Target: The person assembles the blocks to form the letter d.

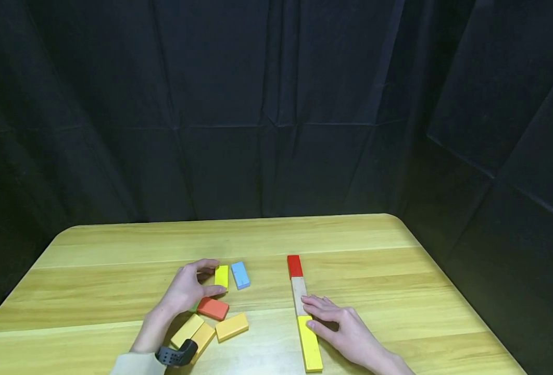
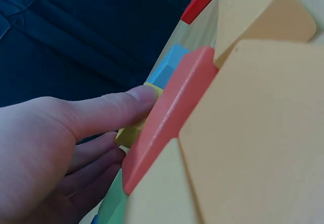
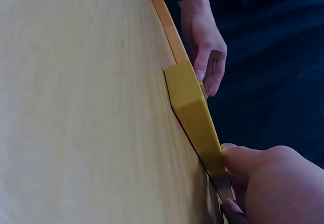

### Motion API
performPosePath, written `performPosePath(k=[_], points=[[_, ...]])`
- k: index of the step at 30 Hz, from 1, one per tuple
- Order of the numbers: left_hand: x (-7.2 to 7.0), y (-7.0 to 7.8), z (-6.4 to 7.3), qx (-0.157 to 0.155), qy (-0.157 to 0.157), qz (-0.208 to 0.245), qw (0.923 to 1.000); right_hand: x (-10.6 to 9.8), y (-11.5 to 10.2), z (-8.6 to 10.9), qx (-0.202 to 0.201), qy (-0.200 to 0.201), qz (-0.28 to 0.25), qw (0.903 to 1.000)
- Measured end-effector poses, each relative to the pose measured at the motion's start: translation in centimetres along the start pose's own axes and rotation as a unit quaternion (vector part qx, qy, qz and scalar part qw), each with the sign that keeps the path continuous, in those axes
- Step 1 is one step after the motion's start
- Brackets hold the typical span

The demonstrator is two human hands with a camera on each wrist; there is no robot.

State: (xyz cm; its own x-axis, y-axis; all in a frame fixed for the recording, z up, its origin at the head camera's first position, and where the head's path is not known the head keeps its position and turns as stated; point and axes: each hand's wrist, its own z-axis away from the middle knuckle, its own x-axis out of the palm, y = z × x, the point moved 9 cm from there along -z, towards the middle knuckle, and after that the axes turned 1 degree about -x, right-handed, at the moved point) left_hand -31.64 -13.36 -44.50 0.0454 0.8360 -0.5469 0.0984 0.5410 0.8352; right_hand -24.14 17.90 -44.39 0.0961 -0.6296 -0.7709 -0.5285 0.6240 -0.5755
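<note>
My left hand (image 1: pixel 189 286) has its thumb at the near end of a small yellow block (image 1: pixel 222 278) and its fingers at the far end, pinching it on the table. A blue block (image 1: pixel 240 275) lies just right of it. In the left wrist view, the thumb overlaps the yellow block (image 2: pixel 130 135) behind a red block (image 2: pixel 169 117). On the right, a straight row has a red block (image 1: pixel 294 265) at the far end, a whitish block (image 1: pixel 298 294) in the middle and a yellow block (image 1: pixel 310 344) nearest. My right hand (image 1: pixel 344 330) rests along the row, thumb on the yellow block, fingertips at the whitish one.
Near the left wrist lie a red block (image 1: pixel 213 308), an orange-yellow block (image 1: pixel 231 327), two more pale yellow-orange blocks and a partly hidden green block (image 2: pixel 112 203). The wooden table (image 1: pixel 398 291) has rounded far corners; a dark curtain (image 1: pixel 220 172) hangs behind it.
</note>
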Motion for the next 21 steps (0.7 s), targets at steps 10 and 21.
performPosePath(k=[10,21], points=[[-0.25,0.5,0.21,0.008,0.008,0.014,0.9998,0.3,0.45,-0.02,0.031,-0.016,-0.005,0.9994],[-0.33,0.93,0.27,0.003,0.037,0.009,0.9993,0.29,0.34,-0.12,0.025,-0.014,0.001,0.9996]])
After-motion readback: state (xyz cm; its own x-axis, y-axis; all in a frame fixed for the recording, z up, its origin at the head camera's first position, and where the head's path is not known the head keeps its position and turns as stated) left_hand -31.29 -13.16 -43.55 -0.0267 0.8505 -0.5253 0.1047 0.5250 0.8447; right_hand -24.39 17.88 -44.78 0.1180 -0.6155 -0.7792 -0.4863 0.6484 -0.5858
